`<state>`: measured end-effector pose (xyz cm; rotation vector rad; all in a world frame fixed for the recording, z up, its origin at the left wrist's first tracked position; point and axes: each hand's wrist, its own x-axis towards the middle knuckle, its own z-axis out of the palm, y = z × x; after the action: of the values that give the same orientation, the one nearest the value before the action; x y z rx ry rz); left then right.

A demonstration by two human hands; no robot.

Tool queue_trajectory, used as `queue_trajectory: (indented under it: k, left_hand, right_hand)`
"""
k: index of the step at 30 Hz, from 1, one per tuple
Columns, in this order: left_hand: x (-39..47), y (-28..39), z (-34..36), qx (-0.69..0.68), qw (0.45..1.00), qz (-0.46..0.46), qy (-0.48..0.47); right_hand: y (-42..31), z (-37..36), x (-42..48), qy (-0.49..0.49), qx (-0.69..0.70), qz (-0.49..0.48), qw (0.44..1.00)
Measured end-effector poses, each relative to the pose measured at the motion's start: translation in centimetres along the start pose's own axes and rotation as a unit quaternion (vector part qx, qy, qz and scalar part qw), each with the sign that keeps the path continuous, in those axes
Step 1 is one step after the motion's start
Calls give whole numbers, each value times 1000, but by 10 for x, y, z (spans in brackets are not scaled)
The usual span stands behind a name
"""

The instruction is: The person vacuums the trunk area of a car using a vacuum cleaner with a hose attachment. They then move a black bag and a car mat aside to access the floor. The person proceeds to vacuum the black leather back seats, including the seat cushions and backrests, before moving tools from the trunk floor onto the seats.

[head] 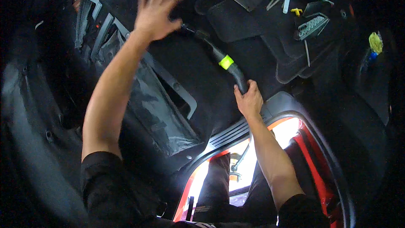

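Note:
My right hand (pixel 250 99) grips the near end of a curved black tube (pixel 239 77) that looks like a vacuum cleaner wand. A bright yellow-green band (pixel 226 62) wraps its middle. The wand points up and left across the dark carpet (pixel 196 60) of a car's boot, and its far tip is hard to make out. My left hand (pixel 158 14), blurred, hovers near that tip with its fingers spread and holds nothing.
Grey plastic trim (pixel 185 93) and a crumpled dark plastic sheet (pixel 158 114) lie at left. Dark carpet mats (pixel 234 22), a yellow clip (pixel 296 12) and several loose parts occupy the far right. The boot sill (pixel 232 134) borders the opening by my legs.

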<state>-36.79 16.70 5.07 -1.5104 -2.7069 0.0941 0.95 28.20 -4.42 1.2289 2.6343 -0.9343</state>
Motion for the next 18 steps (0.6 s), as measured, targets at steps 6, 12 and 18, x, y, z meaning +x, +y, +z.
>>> queue_trajectory:
  k: [6,12,18]
  left_hand:
    - [-3,30,-24,89,981,-105,-139]
    - [-102,95,-92,-349,820,-446,83]
    - [-290,284,-127,-526,645,-552,56]
  right_hand:
    - [-11,-9,0,-31,5,17,999]
    - [-2,-22,-2,-92,89,47,991]
    - [5,-30,-8,-277,362,50,889]
